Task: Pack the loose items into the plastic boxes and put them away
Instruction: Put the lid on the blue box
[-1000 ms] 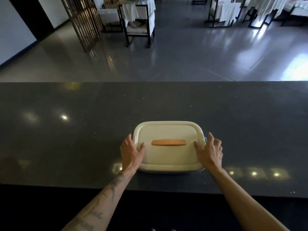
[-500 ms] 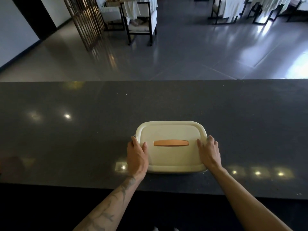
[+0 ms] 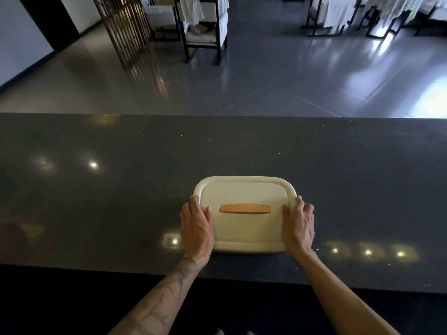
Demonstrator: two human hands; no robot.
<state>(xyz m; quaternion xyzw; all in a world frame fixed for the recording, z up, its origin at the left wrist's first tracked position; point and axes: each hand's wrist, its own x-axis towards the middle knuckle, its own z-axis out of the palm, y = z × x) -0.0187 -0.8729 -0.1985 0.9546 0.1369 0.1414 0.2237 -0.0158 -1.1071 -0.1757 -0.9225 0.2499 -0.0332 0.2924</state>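
Note:
A cream plastic box (image 3: 245,189) with a closed lid and an orange handle (image 3: 245,208) in the lid's middle rests on the dark counter (image 3: 96,201), near its front edge. My left hand (image 3: 196,228) clasps the box's left side, fingers over a grey side latch (image 3: 195,199). My right hand (image 3: 298,226) clasps the right side, thumb on the lid and fingers wrapped over the edge. The box's contents are hidden under the lid.
The counter stretches wide on both sides, with ceiling lights reflected in it. Beyond its far edge lies a tiled floor with a wooden lattice screen (image 3: 123,27) and cloth-draped chairs (image 3: 203,27) and tables (image 3: 338,13).
Both hands moved inward from resting beside the box with spread fingers to gripping its two sides. The box stays in the same place on the counter.

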